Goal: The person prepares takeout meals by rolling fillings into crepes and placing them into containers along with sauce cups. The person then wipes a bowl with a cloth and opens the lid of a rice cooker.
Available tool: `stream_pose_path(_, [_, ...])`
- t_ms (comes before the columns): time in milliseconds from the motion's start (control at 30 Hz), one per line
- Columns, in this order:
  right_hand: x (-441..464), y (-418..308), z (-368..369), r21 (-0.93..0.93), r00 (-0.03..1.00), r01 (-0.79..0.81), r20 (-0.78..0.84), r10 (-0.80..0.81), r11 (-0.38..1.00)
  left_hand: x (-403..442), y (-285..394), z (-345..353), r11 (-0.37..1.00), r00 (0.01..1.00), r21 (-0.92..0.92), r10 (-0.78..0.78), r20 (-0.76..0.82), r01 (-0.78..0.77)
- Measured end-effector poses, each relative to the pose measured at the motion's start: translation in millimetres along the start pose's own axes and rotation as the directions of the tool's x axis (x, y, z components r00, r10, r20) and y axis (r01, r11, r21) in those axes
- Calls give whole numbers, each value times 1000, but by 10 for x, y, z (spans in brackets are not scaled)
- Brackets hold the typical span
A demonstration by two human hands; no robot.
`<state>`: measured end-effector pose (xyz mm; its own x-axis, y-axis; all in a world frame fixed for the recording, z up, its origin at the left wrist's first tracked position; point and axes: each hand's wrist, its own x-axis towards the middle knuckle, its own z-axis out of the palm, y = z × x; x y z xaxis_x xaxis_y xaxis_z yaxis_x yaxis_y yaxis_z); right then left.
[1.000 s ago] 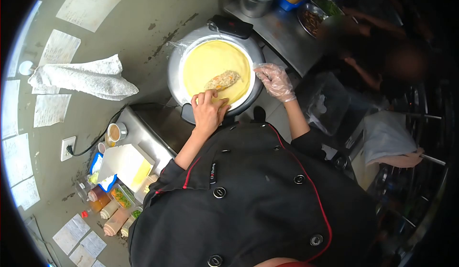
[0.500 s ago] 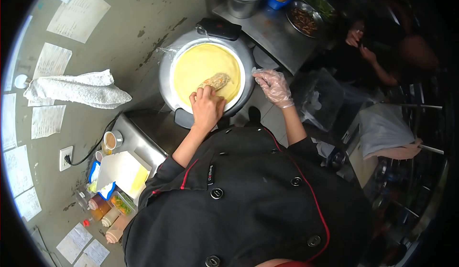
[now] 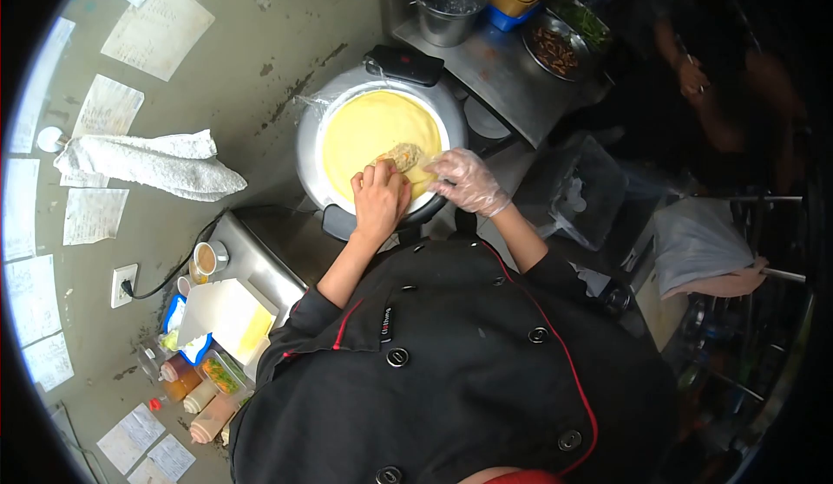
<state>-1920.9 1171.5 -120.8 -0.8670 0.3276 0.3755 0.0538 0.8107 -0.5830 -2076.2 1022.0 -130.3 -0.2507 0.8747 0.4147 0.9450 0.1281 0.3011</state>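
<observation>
A thin round yellow sheet, like a crepe (image 3: 364, 128), lies on the white top of a round silver appliance (image 3: 310, 150). Near its front edge rests a log of pale filling with orange bits (image 3: 402, 154). My left hand (image 3: 380, 205), bare, curls its fingers over the front edge of the sheet, against the filling's left end. On the right, my right hand (image 3: 471, 185) wears a clear plastic glove. Its fingers pinch together at the right edge of the sheet, beside the filling's right end; the fingertips partly hide what they grip.
A steel counter (image 3: 486, 68) behind bears a metal pot (image 3: 449, 11) and a bowl of brown strips (image 3: 555, 49). To the left are an opened white box (image 3: 230, 315), sauce bottles (image 3: 211, 419) and a hanging towel (image 3: 147, 163). Another person's hand (image 3: 691, 76) shows at right.
My right hand has moved left from beside the appliance to the sheet's right edge. My left hand stays at the front edge. The view has shifted slightly.
</observation>
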Motion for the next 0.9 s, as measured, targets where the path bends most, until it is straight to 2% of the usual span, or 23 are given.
stream_pose_path(100, [61,-15,196,-26,998,64,-12,-64,998,5,-4,-6,1000,1000,-6,-16,-8,16])
stream_pose_path(133, [83,-14,272,-85,990,122,-65,-128,989,1,3,-13,1000,1000,-9,-26,-8,26])
stream_pose_path(233, [123,5,365,-167,987,141,-58,-152,976,-13,7,-46,1000,999,-2,-28,-29,28])
stream_pose_path(433, [292,-1,330,-183,965,231,-83,-250,955,-155,0,-135,995,992,-41,-99,-83,96])
stream_pose_path(533, [370,14,288,-151,969,240,-23,-246,959,-208,-86,-60,994,987,-26,-106,-122,104])
stream_pose_path(633, [393,18,297,-105,981,175,-63,-183,979,-181,-155,-99,995,984,-55,-88,-156,81])
stream_pose_path(733, [489,37,247,-131,968,233,-62,-242,964,-111,-222,-114,992,984,-85,-106,-140,95])
stream_pose_path(833, [670,86,277,-113,966,248,-50,-255,962,40,-304,-175,972,976,-185,-174,-133,148])
stream_pose_path(900, [793,136,316,-65,976,213,-35,-215,975,143,-397,-171,925,961,-287,-272,-42,249])
